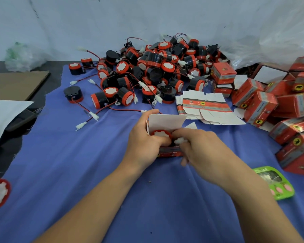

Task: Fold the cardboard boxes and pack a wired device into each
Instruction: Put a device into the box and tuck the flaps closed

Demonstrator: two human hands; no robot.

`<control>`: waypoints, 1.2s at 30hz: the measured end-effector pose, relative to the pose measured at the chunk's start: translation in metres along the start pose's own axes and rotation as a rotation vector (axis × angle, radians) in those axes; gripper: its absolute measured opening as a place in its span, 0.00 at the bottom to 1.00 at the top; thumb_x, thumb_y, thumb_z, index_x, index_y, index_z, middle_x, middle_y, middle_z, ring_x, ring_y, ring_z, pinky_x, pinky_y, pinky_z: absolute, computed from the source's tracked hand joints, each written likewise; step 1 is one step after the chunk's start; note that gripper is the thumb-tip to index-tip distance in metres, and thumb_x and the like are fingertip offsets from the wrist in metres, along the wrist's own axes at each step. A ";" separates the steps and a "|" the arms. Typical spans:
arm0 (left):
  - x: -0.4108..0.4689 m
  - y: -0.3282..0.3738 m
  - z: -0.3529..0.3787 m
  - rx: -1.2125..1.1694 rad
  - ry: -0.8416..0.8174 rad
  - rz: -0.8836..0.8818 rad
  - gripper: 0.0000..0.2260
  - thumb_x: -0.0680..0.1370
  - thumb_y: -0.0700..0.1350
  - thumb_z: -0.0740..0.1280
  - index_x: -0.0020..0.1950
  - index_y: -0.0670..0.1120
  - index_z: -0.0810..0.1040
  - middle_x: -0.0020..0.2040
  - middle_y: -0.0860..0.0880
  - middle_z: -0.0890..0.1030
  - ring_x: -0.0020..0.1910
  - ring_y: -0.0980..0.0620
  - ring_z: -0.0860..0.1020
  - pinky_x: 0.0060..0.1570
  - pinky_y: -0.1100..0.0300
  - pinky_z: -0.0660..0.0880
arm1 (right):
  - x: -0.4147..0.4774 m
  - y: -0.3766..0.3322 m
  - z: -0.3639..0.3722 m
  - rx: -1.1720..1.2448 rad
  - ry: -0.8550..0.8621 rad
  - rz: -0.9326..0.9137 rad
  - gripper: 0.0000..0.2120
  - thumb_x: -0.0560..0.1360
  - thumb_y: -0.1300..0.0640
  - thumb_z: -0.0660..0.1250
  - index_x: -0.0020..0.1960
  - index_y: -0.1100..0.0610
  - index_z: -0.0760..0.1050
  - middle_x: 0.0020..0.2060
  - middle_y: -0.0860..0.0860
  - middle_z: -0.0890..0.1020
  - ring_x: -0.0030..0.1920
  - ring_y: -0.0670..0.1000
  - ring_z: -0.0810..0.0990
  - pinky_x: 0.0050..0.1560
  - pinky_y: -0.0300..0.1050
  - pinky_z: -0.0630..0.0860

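- Blue cloth closest to the lens, crossed by both forearms.
- Looks mid-pack: got the wired device seated red face up inside the open box, with the lid flap upright behind.
- Gripping the box's left side with the left hand, fingers curled round it, thumb up against the device.
- Pinching the white connector just beside the device with the right hand, fingers curled tight.
- Next up, probably: tucking the connector and wire down past the device, then folding that flap shut. Calls for a gentle push, no kinking the wire.
- Plenty left: pile of loose devices and flat blanks further back.
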State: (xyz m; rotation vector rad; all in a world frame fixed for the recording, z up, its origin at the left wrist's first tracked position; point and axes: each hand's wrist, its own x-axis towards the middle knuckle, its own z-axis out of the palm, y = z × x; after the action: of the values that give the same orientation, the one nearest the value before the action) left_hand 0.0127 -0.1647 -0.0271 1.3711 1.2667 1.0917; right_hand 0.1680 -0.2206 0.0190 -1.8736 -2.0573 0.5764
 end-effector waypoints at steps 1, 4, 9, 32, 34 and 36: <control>0.000 -0.001 0.000 0.001 -0.002 0.001 0.31 0.59 0.44 0.74 0.57 0.72 0.76 0.53 0.55 0.86 0.54 0.51 0.84 0.56 0.41 0.82 | 0.002 -0.001 0.005 0.031 0.055 0.018 0.14 0.80 0.62 0.58 0.56 0.45 0.75 0.35 0.48 0.80 0.40 0.53 0.81 0.43 0.56 0.79; -0.002 -0.001 -0.002 0.008 -0.019 0.004 0.34 0.56 0.50 0.73 0.63 0.64 0.76 0.53 0.55 0.86 0.55 0.51 0.84 0.55 0.42 0.82 | 0.007 -0.007 0.015 0.111 0.258 0.045 0.08 0.80 0.58 0.58 0.53 0.44 0.67 0.35 0.49 0.79 0.37 0.57 0.78 0.32 0.52 0.72; -0.002 0.001 -0.001 0.026 -0.015 -0.003 0.32 0.60 0.44 0.74 0.60 0.67 0.75 0.54 0.54 0.85 0.56 0.49 0.83 0.57 0.42 0.81 | 0.006 -0.012 0.018 -0.175 0.623 0.060 0.05 0.76 0.55 0.68 0.43 0.48 0.81 0.32 0.51 0.82 0.35 0.59 0.75 0.34 0.48 0.67; -0.003 0.000 -0.002 0.060 -0.010 0.042 0.30 0.61 0.44 0.72 0.63 0.61 0.77 0.53 0.56 0.86 0.54 0.53 0.83 0.57 0.45 0.81 | 0.023 -0.008 0.012 -0.366 0.272 0.168 0.14 0.78 0.55 0.64 0.59 0.43 0.82 0.59 0.48 0.76 0.61 0.56 0.74 0.53 0.50 0.67; -0.003 -0.001 -0.004 0.069 -0.012 0.038 0.30 0.61 0.44 0.72 0.63 0.61 0.78 0.53 0.56 0.86 0.54 0.53 0.83 0.56 0.45 0.81 | 0.023 -0.014 0.018 -0.276 0.392 0.215 0.13 0.75 0.57 0.66 0.55 0.44 0.83 0.52 0.47 0.82 0.53 0.56 0.78 0.43 0.46 0.67; -0.003 -0.002 -0.003 0.069 -0.015 0.031 0.29 0.61 0.43 0.72 0.60 0.63 0.79 0.51 0.56 0.86 0.53 0.53 0.84 0.56 0.45 0.82 | 0.019 -0.018 0.025 -0.149 0.544 0.240 0.11 0.71 0.59 0.68 0.50 0.46 0.83 0.43 0.47 0.84 0.43 0.56 0.78 0.33 0.44 0.62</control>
State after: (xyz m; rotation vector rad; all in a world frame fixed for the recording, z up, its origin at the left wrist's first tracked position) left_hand 0.0091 -0.1672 -0.0284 1.4521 1.2866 1.0651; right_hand 0.1382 -0.2053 0.0047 -2.0852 -1.5691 -0.0488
